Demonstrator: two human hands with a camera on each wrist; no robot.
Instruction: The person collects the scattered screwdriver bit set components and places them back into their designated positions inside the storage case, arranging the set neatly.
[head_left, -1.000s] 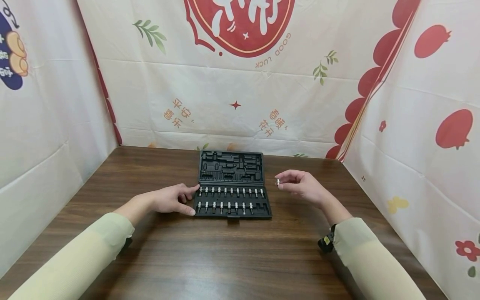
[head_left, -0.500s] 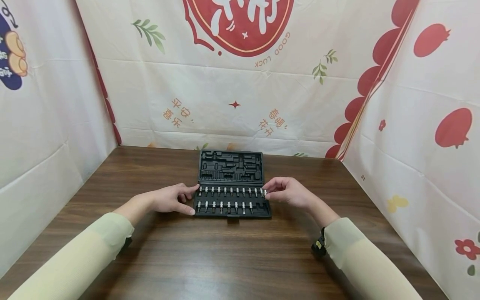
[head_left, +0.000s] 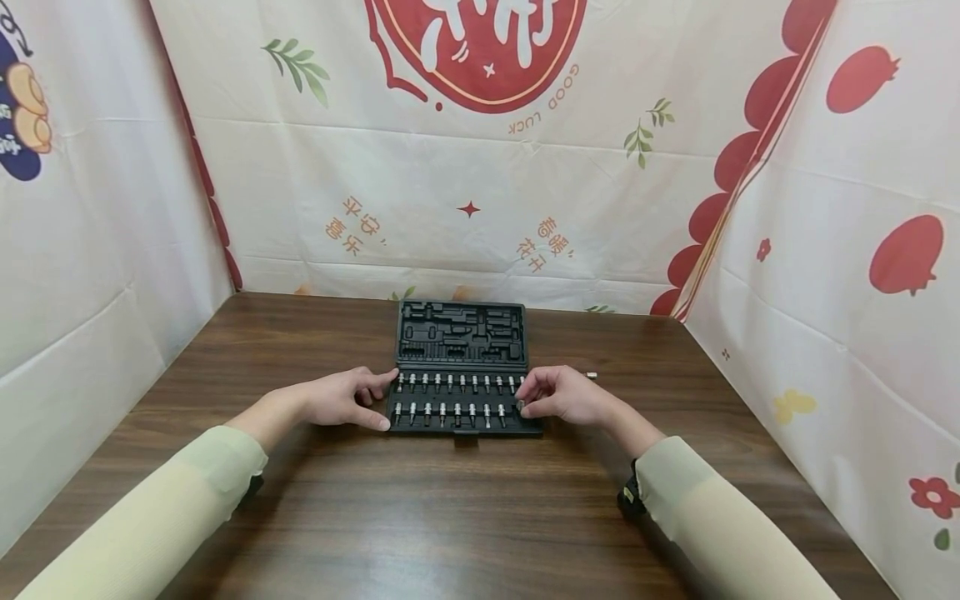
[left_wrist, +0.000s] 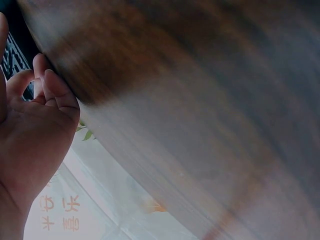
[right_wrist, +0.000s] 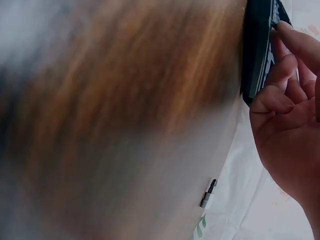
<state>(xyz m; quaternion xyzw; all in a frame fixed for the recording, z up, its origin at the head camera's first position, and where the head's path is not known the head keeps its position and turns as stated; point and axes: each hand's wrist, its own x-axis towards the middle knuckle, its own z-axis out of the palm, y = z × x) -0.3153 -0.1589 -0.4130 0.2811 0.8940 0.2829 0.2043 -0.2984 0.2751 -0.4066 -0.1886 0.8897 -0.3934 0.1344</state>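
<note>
An open black bit-socket case (head_left: 450,398) lies on the table, its bed toward me, with two rows of silver bit sockets (head_left: 457,410). My left hand (head_left: 337,397) rests at its left side, the thumb touching the front corner and the index finger the edge near the hinge. With thumb and fingertips my right hand (head_left: 566,396) pinches a small bit socket (head_left: 521,405), mostly hidden, right over the right end of the front row. In the right wrist view the fingertips reach over the rim of the case (right_wrist: 257,65).
Another bit socket (head_left: 592,375) lies on the brown wooden table (head_left: 450,517) just beyond my right hand; the right wrist view shows this bit socket (right_wrist: 208,194) with a dark tip. The molded lid (head_left: 462,333) stands open behind the bed. A printed cloth (head_left: 420,167) hangs behind.
My right hand has carried the bit socket left and toward me, from beside the case to its front row, uncovering another bit socket on the table. My left hand has stayed put.
</note>
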